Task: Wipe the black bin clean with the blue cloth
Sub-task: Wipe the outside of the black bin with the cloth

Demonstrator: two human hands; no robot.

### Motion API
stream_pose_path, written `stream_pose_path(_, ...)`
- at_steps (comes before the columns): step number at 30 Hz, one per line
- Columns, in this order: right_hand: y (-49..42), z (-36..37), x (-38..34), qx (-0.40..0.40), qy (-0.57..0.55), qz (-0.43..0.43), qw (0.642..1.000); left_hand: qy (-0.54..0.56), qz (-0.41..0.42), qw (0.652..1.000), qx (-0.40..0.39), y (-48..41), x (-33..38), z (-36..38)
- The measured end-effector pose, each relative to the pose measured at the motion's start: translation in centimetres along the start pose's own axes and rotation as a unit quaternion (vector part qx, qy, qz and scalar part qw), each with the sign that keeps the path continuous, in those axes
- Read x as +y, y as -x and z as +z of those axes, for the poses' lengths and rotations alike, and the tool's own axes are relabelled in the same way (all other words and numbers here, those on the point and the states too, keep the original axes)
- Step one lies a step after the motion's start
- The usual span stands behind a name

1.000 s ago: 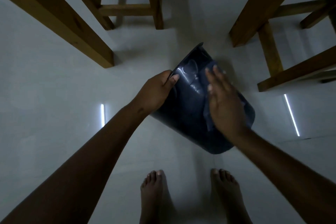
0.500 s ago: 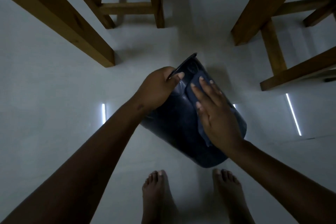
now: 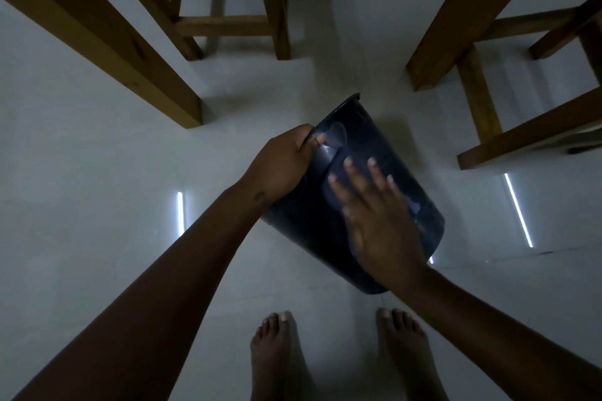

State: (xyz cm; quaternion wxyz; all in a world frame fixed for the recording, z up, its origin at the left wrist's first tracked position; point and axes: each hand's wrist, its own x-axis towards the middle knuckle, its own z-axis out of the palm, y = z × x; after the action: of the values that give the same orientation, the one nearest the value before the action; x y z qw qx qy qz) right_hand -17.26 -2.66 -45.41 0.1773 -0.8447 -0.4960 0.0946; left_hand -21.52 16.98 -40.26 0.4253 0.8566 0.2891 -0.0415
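While gripping bin (image 3: 384,153): left hand (image 3: 280,164); curled.

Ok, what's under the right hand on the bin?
The right hand lies flat on the black bin's outer wall. Blue cloth peeks out at its edge; the rest is covered by the palm. The left hand grips the rim.

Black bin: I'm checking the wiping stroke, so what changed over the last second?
The right hand, flat on the blue cloth, slid down the black bin wall toward the base and leftward. The bin tipped slightly. The left hand kept its grip on the rim; feet and wooden furniture legs stayed put.
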Motion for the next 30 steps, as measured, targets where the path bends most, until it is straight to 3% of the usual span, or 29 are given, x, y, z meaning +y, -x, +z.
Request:
stream_pose_path(3, -3.1, -1.1, 1.7, 0.041, -0.147, 0.130, 0.980, -0.010, -0.006, 1.000, 0.002, -0.3, 0.4, 0.1)
stream_pose_path(6, -3.9, -1.0, 2.3, 0.058, -0.161, 0.149, 0.974, -0.014, -0.022, 1.000, 0.000, -0.4, 0.6, 0.2)
stream_pose_path(9, -2.3, -0.7, 0.6, 0.051, -0.052, 0.089, 0.993, -0.028, -0.026, 0.999, 0.005, -0.7, 0.7, 0.3)
stream_pose_path(12, 0.1, 0.6, -1.4, -0.010, 0.074, -0.025, 0.997, -0.025, -0.031, 0.999, 0.000, -0.9, 0.8, 0.2)
stream_pose_path(16, 1.1, 1.4, -1.7, -0.038, 0.113, -0.084, 0.989, 0.020, -0.020, 1.000, -0.014, -0.6, 0.6, 0.1)
stream_pose_path(21, -2.7, -1.0, 0.7, 0.031, -0.084, 0.090, 0.992, -0.014, -0.017, 1.000, -0.010, -0.6, 0.3, 0.0)
stream_pose_path(25, -5.8, -1.9, 4.9, -0.015, -0.270, 0.237, 0.933, -0.010, -0.017, 1.000, -0.006, -0.3, 0.2, 0.2)
stream_pose_path(28, -6.4, -2.1, 6.6, -0.037, -0.352, 0.269, 0.896, -0.021, -0.016, 1.000, 0.011, -0.6, 0.5, 0.5)
stream_pose_path(30, -5.6, -2.1, 5.7, -0.018, -0.349, 0.254, 0.902, -0.030, -0.020, 0.999, 0.016, -0.5, 0.4, 0.7)
